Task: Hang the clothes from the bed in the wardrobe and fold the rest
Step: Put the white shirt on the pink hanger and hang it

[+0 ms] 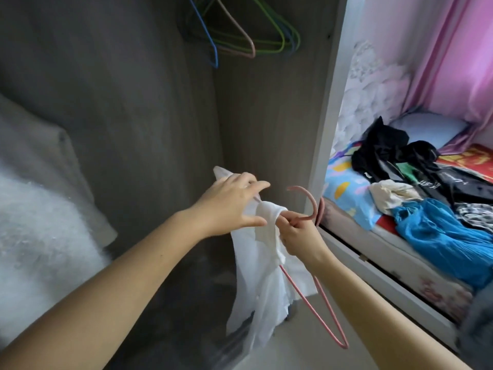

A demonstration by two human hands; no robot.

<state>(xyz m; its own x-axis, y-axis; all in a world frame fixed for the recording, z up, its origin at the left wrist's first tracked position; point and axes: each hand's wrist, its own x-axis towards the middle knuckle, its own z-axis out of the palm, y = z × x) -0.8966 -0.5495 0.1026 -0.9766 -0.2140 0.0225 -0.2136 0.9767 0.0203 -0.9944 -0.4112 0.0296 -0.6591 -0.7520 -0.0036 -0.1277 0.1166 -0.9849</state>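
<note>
A white garment hangs in front of the open wardrobe, partly threaded onto a pink hanger. My right hand grips the hanger's neck just below the hook, together with a bunch of the white cloth. My left hand lies over the garment's shoulder on the left, fingers spread and fairly straight. The hanger's lower bar sticks out to the right below the cloth. On the bed at the right lies a heap of clothes: black, cream and bright blue.
Several empty hangers in blue, green and pink hang at the wardrobe's top. A white fluffy thing fills the left side. The wardrobe's side panel stands between the wardrobe and the bed. Pink curtains hang behind the bed.
</note>
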